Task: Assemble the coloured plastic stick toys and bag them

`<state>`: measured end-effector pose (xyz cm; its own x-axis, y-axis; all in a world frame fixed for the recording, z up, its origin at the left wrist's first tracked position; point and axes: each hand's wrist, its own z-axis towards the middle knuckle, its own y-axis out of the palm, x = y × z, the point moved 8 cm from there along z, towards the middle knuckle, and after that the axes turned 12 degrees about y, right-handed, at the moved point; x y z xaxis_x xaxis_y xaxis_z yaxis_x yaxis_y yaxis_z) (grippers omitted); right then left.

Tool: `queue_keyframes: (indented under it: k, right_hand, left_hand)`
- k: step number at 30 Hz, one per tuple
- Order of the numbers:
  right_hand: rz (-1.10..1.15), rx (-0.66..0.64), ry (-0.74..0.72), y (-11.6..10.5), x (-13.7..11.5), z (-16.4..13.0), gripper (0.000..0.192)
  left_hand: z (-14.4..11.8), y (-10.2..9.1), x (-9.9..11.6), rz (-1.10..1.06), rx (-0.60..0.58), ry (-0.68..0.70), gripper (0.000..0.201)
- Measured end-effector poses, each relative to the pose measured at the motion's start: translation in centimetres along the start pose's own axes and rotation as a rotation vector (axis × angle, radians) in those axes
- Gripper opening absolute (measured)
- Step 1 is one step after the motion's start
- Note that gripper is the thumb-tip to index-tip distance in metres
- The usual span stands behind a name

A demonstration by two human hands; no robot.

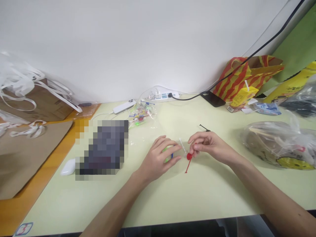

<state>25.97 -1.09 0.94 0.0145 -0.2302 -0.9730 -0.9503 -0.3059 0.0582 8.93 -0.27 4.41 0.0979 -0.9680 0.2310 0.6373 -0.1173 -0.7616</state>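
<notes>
My left hand (160, 158) rests on the pale green table (209, 191), fingers curled around small green and blue plastic pieces (169, 154). My right hand (208, 144) pinches a red plastic pick (189, 161) with a round head, its stem pointing down towards the table. A thin white stick (182, 144) lies between the two hands. A small black pick (204, 127) lies just beyond my right hand.
A clear bag of coloured picks (142, 115) lies behind, near a white power strip (161, 96) and a phone (212, 98). Plastic bags (278, 143) sit at right, a striped bag (247, 75) behind. A blurred-out object (105, 148), white case (68, 167) and cardboard (27, 148) sit left.
</notes>
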Motion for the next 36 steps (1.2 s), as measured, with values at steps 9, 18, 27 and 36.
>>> queue_keyframes:
  k: [9,18,27,36]
  right_hand:
    - [0.107,-0.083,-0.081,1.7,0.6,0.4,0.013]
    - [0.132,0.025,-0.165,1.7,-0.5,0.3,0.024]
    - [-0.287,0.045,-0.141,3.6,-0.3,-0.2,0.017]
    - [-0.711,0.218,-0.404,4.5,-1.2,-1.0,0.008]
  left_hand:
    - [0.7,-0.2,2.0,-0.109,0.057,0.172,0.024]
    - [0.5,-1.3,1.2,-0.007,0.182,0.094,0.027]
    - [0.1,-1.3,0.4,0.006,0.189,0.051,0.024]
    - [-0.1,-0.6,0.1,0.008,0.138,0.019,0.024]
